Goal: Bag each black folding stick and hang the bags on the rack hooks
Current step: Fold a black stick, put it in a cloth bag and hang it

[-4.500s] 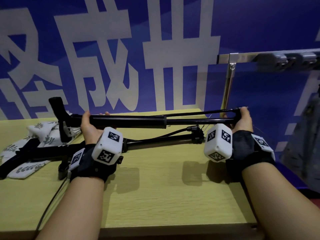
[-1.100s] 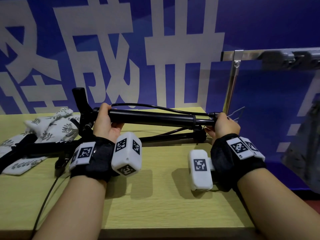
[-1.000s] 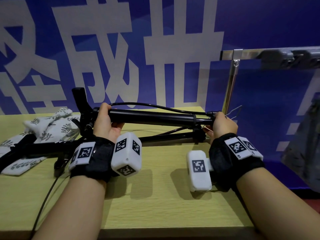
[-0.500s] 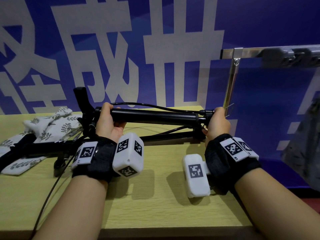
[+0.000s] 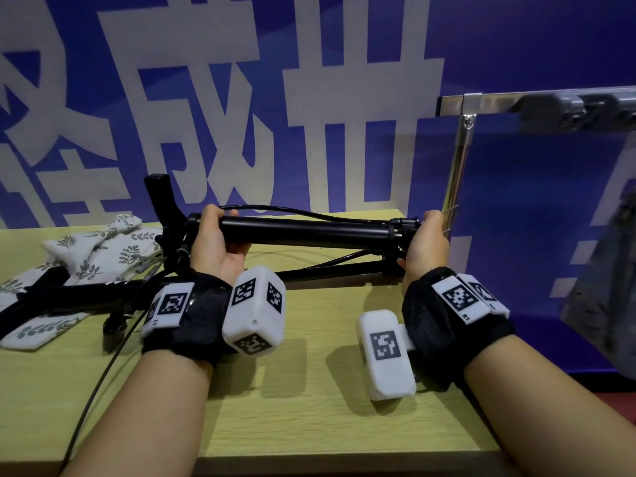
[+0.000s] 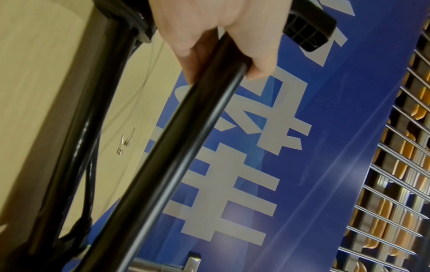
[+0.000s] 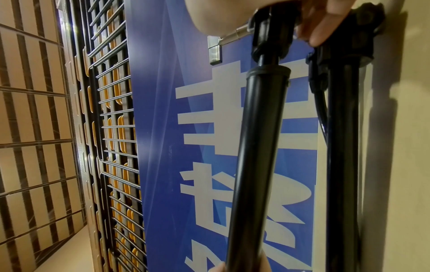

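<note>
1. The right hand (image 7: 309,16) is seen at the top edge, its fingers curled round the narrow jointed end of a black folding stick (image 7: 258,139).
2. A second black tube (image 7: 344,147) is seen just beside it — lying against the bench (image 7: 400,147).
3. A blue banner (image 7: 204,128) with pale characters is seen behind, and a wire grille (image 7: 111,128) to its left.

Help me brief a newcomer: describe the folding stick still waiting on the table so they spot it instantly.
On the yellow wooden table, look behind the held stick gripped by the left hand and right hand. The waiting stick lies flat, its left end on leaf-print cloth bags, untouched.
</note>
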A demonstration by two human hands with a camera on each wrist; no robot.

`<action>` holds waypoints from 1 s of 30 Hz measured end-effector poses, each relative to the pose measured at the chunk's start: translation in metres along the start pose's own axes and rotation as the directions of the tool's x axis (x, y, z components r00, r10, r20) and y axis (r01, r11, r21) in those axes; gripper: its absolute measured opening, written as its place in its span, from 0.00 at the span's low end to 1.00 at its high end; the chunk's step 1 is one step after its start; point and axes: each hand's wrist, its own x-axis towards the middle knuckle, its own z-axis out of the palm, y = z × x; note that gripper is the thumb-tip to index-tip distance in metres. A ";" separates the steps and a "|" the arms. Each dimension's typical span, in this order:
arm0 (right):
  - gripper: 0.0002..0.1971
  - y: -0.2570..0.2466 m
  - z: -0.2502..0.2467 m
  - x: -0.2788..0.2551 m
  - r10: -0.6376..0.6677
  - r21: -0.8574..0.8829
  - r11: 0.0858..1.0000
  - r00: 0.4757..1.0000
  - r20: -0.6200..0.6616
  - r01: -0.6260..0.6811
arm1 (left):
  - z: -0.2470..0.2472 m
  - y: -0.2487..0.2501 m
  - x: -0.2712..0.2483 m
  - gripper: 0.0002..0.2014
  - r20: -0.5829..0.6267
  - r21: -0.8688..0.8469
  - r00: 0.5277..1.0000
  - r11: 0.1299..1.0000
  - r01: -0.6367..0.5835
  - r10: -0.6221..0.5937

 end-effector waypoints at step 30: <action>0.03 -0.008 -0.003 0.000 -0.075 0.543 0.828 0.933 0.353 -0.139 | 0.016 -0.017 -0.021 0.04 0.338 -0.068 0.941 0.996 0.056 -0.030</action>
